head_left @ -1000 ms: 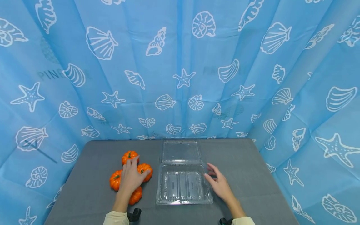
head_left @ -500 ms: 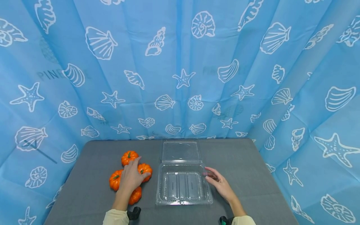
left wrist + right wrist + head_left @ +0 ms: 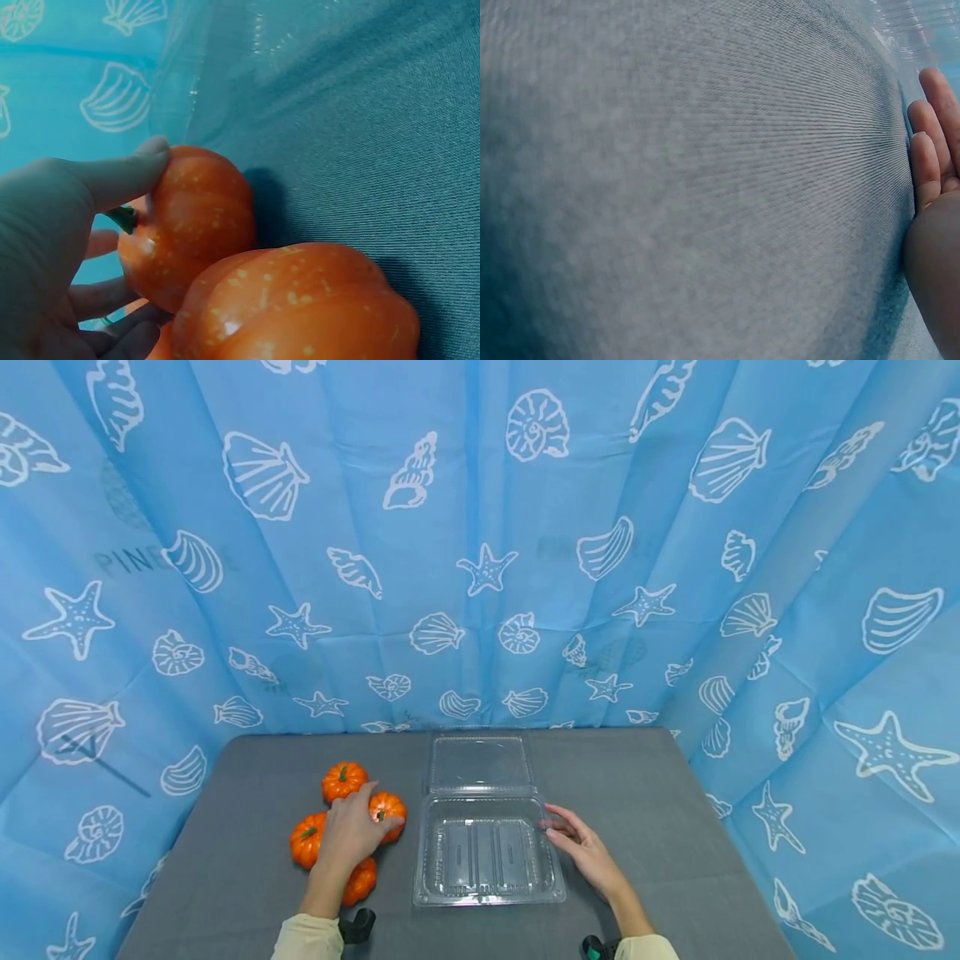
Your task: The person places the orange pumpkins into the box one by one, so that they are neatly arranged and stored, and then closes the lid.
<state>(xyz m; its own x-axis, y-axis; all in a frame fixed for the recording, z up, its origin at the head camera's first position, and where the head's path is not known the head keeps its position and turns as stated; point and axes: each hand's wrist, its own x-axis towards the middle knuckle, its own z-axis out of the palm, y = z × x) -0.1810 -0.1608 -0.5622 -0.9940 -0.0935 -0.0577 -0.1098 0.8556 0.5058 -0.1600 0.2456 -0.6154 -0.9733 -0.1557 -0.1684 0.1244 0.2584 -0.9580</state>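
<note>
My left hand (image 3: 350, 829) holds a small orange pumpkin (image 3: 388, 810) with a green stem. In the left wrist view, the thumb lies on top of this pumpkin (image 3: 199, 217) and the fingers curl round its other side. A second pumpkin (image 3: 300, 307) sits close against it, nearer the camera. At the right side of a clear plastic clamshell container (image 3: 489, 893), my right hand (image 3: 587, 852) has its fingertips right at the rim, fingers loosely extended. The right wrist view catches only part of that hand (image 3: 934, 154), low beside the cloth.
More pumpkins lie about the left hand: one behind (image 3: 343, 781), one to its left (image 3: 306, 843) and one in front (image 3: 362, 883). The container's raised lid (image 3: 482, 764) lies back toward the blue shell-print curtain (image 3: 480, 668). Grey cloth covers the table (image 3: 637, 793).
The right hand has shifted slightly down and now keeps its fingertips by the container's rim. The left hand stays at the pumpkin, with hardly any movement.
</note>
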